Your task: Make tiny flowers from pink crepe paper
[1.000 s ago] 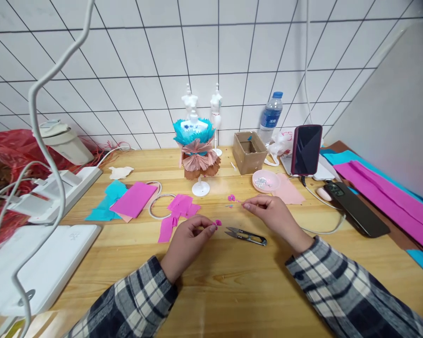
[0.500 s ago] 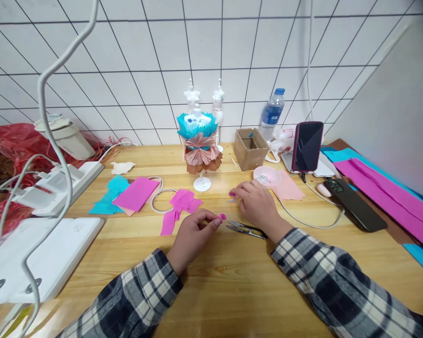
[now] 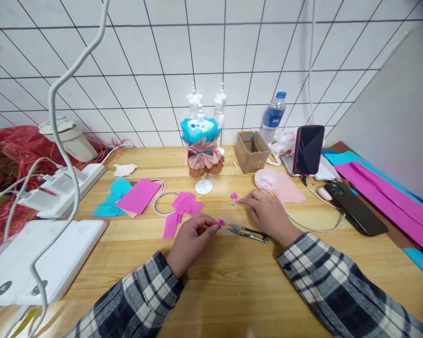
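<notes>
White tiles with dark grout back a pale wooden table [image 3: 232,286], and a pair of thread snips [image 3: 248,232] lies flat on the wood with its points turned left.

Just left of the snips, the left hand [image 3: 193,237] rests on the table with thumb and forefinger pinched tight on a tiny magenta paper flower [image 3: 221,222], which sits close to the snips' points without touching them.

Just behind the snips, the right hand [image 3: 270,213] lies knuckles up. Its fingertips [image 3: 242,201] reach left to the thin stem of a second small pink flower [image 3: 234,196], which lies on the wood beyond the snips. The thumb and forefinger are close together, but I cannot tell whether they actually grip the stem. Both forearms wear a dark plaid sleeve.

Left of the snips and a little farther back lie loose pink paper scraps [image 3: 184,205]. Straight beyond the snips stands a small mannequin in a paper dress [image 3: 203,155], teal on top and brown below. Beyond the snips to the right sit a shallow pink dish [image 3: 267,180], a cardboard box [image 3: 252,151], a water bottle [image 3: 274,115] and an upright phone [image 3: 308,149].
</notes>
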